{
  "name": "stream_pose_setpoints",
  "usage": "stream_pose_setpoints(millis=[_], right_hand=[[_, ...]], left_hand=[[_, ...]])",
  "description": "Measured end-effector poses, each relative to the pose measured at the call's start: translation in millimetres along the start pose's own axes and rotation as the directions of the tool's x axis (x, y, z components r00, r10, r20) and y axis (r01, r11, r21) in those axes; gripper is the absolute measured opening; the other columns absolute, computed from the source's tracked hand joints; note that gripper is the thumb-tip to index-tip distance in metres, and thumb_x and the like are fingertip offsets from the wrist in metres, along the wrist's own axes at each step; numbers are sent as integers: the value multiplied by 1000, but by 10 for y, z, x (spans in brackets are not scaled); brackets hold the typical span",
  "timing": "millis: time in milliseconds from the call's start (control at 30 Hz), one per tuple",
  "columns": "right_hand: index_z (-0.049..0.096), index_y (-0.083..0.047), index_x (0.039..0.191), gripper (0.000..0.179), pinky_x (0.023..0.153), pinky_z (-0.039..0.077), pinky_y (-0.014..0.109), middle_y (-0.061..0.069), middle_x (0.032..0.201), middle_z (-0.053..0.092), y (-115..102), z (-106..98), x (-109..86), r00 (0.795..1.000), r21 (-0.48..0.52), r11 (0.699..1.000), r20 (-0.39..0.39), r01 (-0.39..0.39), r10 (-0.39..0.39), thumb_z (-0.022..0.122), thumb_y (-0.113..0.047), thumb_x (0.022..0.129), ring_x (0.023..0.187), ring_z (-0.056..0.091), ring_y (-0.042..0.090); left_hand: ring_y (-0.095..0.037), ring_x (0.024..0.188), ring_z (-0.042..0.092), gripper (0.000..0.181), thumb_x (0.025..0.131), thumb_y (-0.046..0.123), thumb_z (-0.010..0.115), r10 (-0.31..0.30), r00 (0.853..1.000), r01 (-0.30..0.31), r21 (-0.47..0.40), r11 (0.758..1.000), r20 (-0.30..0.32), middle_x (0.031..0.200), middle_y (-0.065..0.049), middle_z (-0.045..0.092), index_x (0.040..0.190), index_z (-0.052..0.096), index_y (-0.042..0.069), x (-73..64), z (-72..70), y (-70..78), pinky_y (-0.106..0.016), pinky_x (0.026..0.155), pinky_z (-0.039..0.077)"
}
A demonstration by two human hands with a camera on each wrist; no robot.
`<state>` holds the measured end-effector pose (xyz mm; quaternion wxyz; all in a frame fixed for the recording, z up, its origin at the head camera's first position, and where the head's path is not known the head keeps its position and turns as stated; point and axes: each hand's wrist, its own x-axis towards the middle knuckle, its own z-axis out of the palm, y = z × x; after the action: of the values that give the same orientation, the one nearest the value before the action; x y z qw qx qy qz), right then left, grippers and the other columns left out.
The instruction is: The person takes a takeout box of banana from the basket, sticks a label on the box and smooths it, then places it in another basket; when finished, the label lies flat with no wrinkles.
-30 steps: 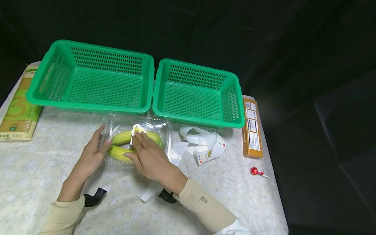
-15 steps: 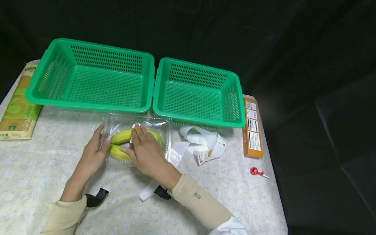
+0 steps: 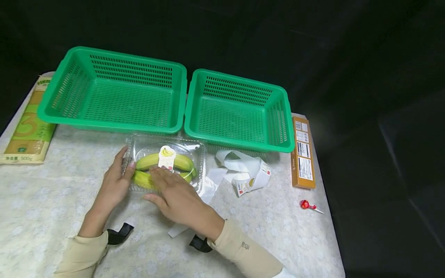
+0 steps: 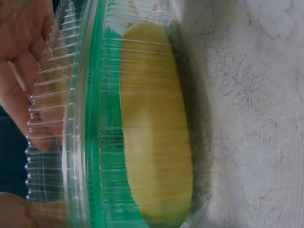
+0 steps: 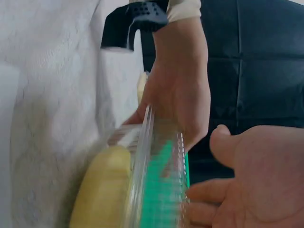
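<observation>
A clear plastic clamshell box point(image 3: 201, 156) lies closed on the table with bananas point(image 3: 147, 161) inside. A white label point(image 3: 167, 153) with a banana picture sits on its lid. My left hand point(image 3: 114, 185) holds the box's left end, thumb at the near part of the edge and fingers farther along it. My right hand point(image 3: 179, 199) is over the near half of the lid, its fingers extended and their tips at the label's lower end. In the right wrist view the right hand point(image 5: 266, 175) is beside the lid, palm facing it.
Two green baskets point(image 3: 114, 125) point(image 3: 240, 143) stand behind the box. Right of it lies a crumpled strip of white label tape point(image 3: 245, 170). An orange carton point(image 3: 303, 154) and a red lollipop point(image 3: 304, 204) lie near the right edge. A green-brown packet point(image 3: 29, 127) lies far left.
My right hand has slid off the label toward the near side of the lid, so the label now shows. The left hand stays on the box's left end.
</observation>
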<state>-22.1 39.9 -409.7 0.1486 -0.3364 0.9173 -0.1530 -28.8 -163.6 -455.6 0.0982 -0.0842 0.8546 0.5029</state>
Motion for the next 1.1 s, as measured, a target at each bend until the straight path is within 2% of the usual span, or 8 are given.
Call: stream_pose_setpoints(millis=[133,267,467,633,900,1100], right_hand=[[28,-5,158,70,127,24,45,13,167,25,129,-32,55,998,7,998,-20,-67,67,34,-52,107,156,23,28],[30,-4,158,71,127,25,46,15,167,24,219,-50,209,994,-28,994,-49,-103,102,33,-53,107,156,23,30],[31,0,156,73,128,24,40,16,166,25,152,-46,357,994,-151,982,-35,-112,108,32,-54,106,155,24,32],[34,1,154,71,128,22,37,16,165,26,55,29,266,996,-166,982,-41,-86,81,31,-52,107,156,23,29],[37,0,153,69,127,24,39,17,163,31,33,68,-12,997,-114,992,-71,-48,41,33,-52,107,155,27,30],[39,0,152,68,126,26,42,17,163,31,65,33,-120,996,-69,997,-85,-38,32,36,-51,107,154,28,31]], left_hand=[[-59,147,18,67,109,38,33,11,1000,-11,17,1000,7,161,-37,19,163,5,10,1,13,-8,-78,112,20],[-59,148,17,67,109,38,32,7,1000,-7,35,999,5,161,-37,18,163,4,10,8,3,0,-77,113,20],[-58,148,19,66,109,36,33,-3,1000,4,37,999,-17,161,-36,20,163,6,9,15,2,-2,-77,114,20],[-58,148,19,65,109,34,34,-4,1000,4,27,1000,-28,161,-36,20,163,7,9,16,20,-2,-77,114,20],[-58,146,25,62,109,33,34,-17,997,18,11,1000,-74,157,-37,29,163,11,11,0,62,29,-76,113,23],[-57,148,20,63,109,35,33,-16,999,17,22,1000,-50,160,-36,23,163,8,12,-4,57,44,-76,114,20]])
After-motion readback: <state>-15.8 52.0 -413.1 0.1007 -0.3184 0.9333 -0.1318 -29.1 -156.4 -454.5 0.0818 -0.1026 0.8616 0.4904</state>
